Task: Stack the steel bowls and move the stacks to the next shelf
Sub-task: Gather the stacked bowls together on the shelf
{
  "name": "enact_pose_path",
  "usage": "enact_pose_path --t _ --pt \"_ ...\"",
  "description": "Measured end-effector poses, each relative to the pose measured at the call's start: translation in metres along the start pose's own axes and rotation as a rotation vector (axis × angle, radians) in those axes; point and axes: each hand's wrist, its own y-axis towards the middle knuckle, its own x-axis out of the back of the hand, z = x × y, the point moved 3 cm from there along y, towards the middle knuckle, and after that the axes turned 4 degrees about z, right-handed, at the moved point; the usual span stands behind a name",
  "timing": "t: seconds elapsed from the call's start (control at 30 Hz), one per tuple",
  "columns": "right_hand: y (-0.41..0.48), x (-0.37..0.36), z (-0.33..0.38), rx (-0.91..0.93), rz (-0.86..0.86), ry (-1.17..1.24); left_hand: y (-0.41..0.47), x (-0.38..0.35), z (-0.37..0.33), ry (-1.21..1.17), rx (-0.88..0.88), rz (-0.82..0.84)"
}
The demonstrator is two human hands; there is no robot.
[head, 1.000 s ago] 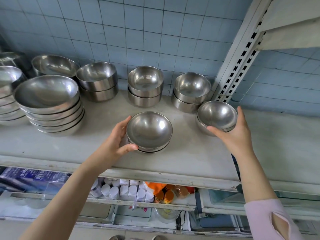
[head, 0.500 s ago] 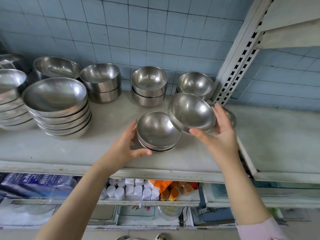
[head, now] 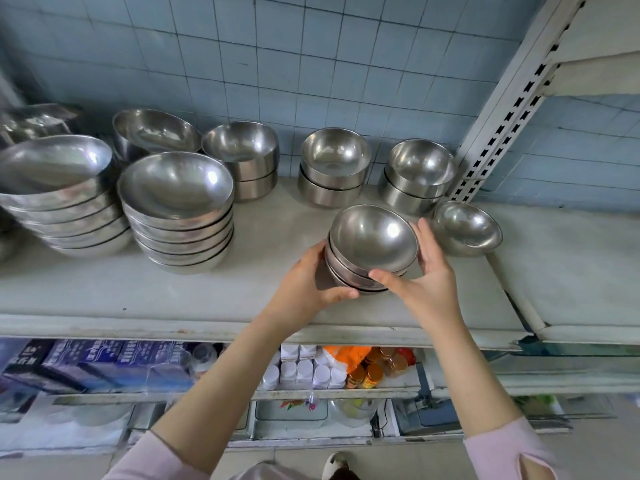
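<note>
You are looking at a pale blue tiled wall (head: pixel 311 64) running across the back, with a white slotted upright (head: pixel 512 109) slanting up it at your right. Down on the lower rack (head: pixel 173 396), white-capped bottles (head: pixel 304 370) are standing in tight rows, and amber jars with orange lids (head: pixel 372 374) are sitting just beside them on the right. An orange bag (head: pixel 343 353) is lying behind the jars. Dark blue boxes (head: pixel 104 358) are lying at the left end, and a pale shoe (head: pixel 334 464) is showing at the bottom edge

Arms extended, left grip (head: pixel 308 282) and right grip (head: pixel 426 282) face inward, fingers curled.
</note>
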Motion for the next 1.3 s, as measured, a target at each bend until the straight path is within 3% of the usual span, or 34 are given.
enact_pose_path --t 0.47,0.67,0.77,1.07,1.3 --pt "0.001 0.01 0.0 -0.014 0.137 -0.031 0.002 -0.001 0.003 -0.028 0.02 -0.002" --pt "0.033 0.078 -0.025 -0.07 -0.246 -0.231 0.002 -0.002 0.006 0.021 0.061 -0.071" --pt "0.058 0.112 -0.06 -0.193 -0.284 -0.314 0.002 -0.004 0.009 0.061 0.099 -0.103" --pt "0.064 0.129 -0.081 -0.284 -0.208 -0.177 0.005 -0.005 0.016 0.052 0.112 -0.121" --pt "0.027 0.088 -0.001 -0.063 -0.031 0.17 0.004 -0.006 0.014 0.084 0.136 -0.133"
